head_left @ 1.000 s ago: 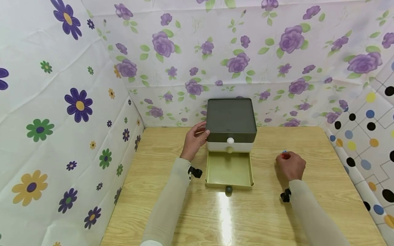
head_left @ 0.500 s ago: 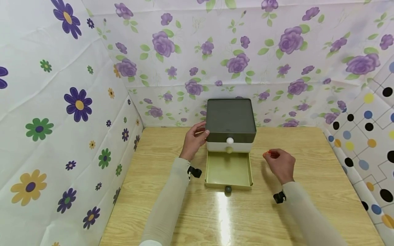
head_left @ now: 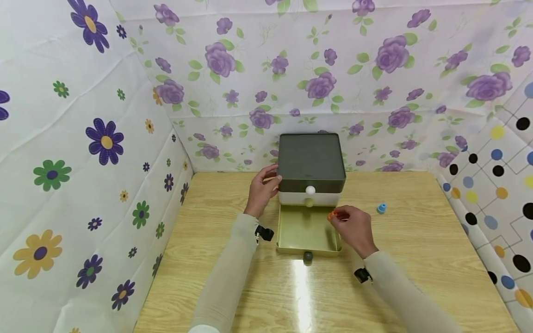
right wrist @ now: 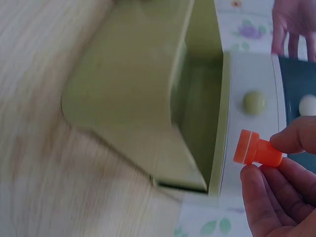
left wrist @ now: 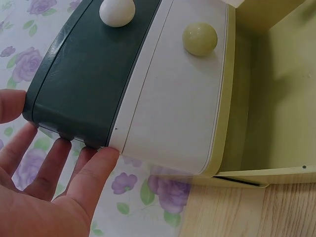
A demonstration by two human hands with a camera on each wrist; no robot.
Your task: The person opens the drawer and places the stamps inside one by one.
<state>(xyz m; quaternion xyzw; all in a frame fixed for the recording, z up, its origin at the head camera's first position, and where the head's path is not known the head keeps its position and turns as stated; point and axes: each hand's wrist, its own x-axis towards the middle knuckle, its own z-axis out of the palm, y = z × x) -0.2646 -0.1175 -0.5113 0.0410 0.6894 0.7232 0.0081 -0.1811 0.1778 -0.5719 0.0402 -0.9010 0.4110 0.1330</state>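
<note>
A small drawer unit point(head_left: 311, 157) has a dark grey top tier, a white middle tier and a pulled-out olive bottom drawer point(head_left: 308, 251). My left hand point(head_left: 260, 192) touches the unit's left side near the front corner; its fingers point(left wrist: 52, 158) lie along the dark and white tiers. My right hand point(head_left: 354, 228) pinches a small orange plastic plug point(right wrist: 257, 149), with a wide ringed end and a narrower stem, between thumb and fingertips. This hand is over the right side of the olive drawer. Inside that drawer, the visible floor is bare.
A small blue stepped piece point(head_left: 381, 208) stands on the wooden table point(head_left: 225, 259) right of the drawer unit. Round knobs stick out from the drawer fronts, including a dark knob point(head_left: 308, 256) on the olive drawer. Flowered cloth point(head_left: 233, 92) hangs behind.
My right hand has lifted the orange plug from beside the blue piece and moved left to the olive drawer. The blue piece is now uncovered. My left hand has stayed on the unit.
</note>
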